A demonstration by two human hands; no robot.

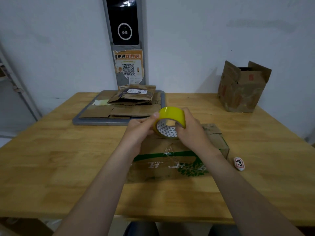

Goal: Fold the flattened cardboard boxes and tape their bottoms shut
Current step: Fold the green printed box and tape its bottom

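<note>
A folded cardboard box [172, 160] with green print stands in the middle of the wooden table, its closed flaps facing up. Above its far side I hold a roll of yellow tape [170, 117] with both hands. My right hand [192, 132] grips the roll from the right, fingers through its core. My left hand [139, 128] pinches the roll's left edge with thumb and fingers. Several flattened cardboard boxes [131, 103] lie stacked on a grey tray [102, 120] at the back of the table.
An assembled worn box [242, 89] with open top flaps stands at the table's back right against the wall. A small white oval object with red and black marks [239, 163] lies right of the box. A grey post with a QR poster [128, 67] rises behind the tray.
</note>
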